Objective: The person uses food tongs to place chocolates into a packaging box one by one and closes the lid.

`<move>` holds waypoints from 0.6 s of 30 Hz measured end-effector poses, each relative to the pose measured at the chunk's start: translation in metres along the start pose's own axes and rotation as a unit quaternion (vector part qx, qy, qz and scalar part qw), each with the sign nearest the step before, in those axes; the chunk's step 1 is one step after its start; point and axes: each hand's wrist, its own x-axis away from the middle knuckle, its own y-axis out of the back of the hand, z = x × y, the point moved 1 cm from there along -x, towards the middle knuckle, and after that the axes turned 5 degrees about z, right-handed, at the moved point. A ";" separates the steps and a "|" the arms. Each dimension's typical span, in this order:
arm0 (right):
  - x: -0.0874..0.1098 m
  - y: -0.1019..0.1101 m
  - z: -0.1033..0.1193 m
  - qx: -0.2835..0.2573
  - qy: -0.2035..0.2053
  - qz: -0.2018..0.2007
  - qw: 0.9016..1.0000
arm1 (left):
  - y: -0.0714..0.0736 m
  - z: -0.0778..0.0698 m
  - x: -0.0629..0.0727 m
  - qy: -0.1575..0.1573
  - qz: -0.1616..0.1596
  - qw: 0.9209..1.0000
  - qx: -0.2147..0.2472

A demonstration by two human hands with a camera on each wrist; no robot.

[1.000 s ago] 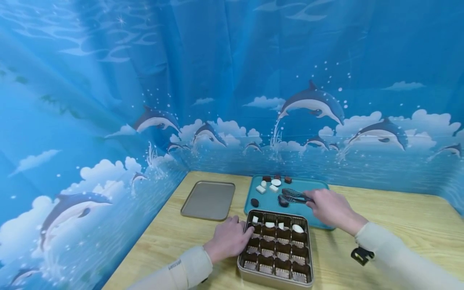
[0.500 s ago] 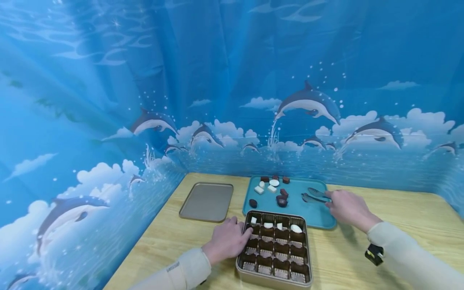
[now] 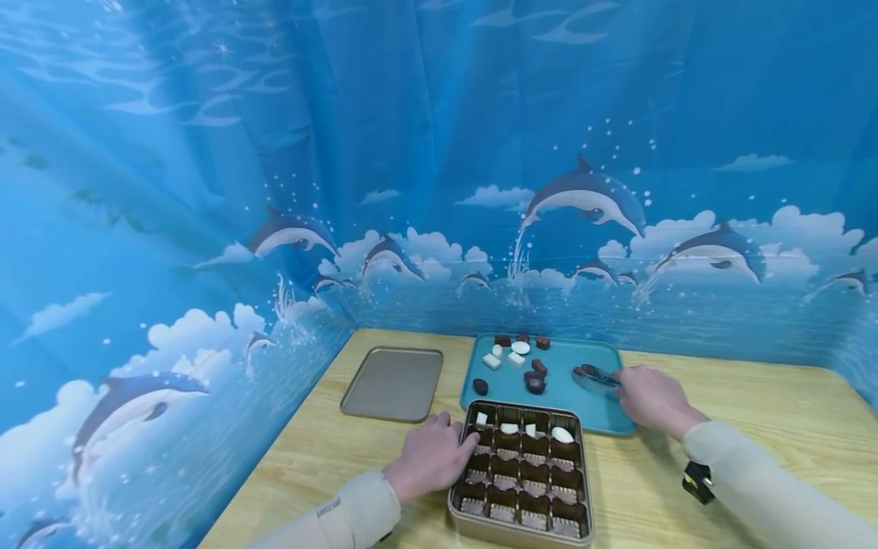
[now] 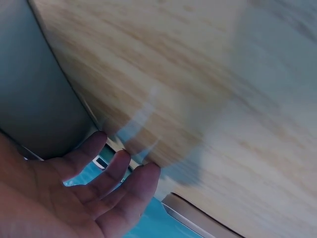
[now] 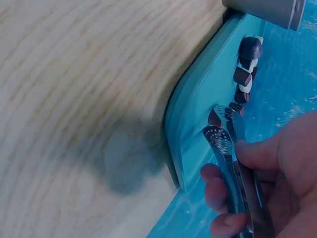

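Hardest bit to read is the dark piece (image 5: 214,118) up by the tips of the tongs (image 5: 229,173): in the right wrist view it sits right at the two perforated ends, partly covered, and from the head it's just a reddish-brown smudge, so it looks nipped between them but I wouldn't swear to it. Either way it's at the right half of the teal tray (image 3: 569,354), with the other dark and white pieces grouped over on the left side. The box (image 3: 517,531) is a four-by-four grid, with white pieces (image 3: 562,435) in all four slots of the far row; the deeper floors are tough to make out. The right hand (image 3: 655,398) pinches the tongs, thumb on one arm and fingers round the other, reaching in from the tray's right edge. The left hand (image 3: 432,455) lies against the box's left side, fingers loosely spread, thumb at the rim. Both sleeves run off the bottom of the head view. The flat brown tray (image 3: 392,383) lies beside the teal one.
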 end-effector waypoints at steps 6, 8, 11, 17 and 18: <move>0.007 0.000 0.001 -0.006 0.012 -0.015 1.000 | -0.004 0.000 -0.001 0.001 0.002 1.000 0.009; 0.010 0.002 0.003 -0.006 0.018 -0.020 1.000 | -0.006 0.000 -0.001 0.003 0.003 1.000 0.012; 0.016 0.008 0.007 -0.011 0.026 -0.022 0.999 | -0.007 0.000 -0.001 0.002 0.003 1.000 0.015; 0.030 0.026 0.020 -0.024 0.041 -0.018 0.999 | -0.004 0.002 -0.001 0.000 0.002 1.000 0.002; 0.033 0.029 0.023 -0.026 0.046 -0.019 0.998 | -0.004 0.002 -0.002 0.001 0.002 1.000 -0.001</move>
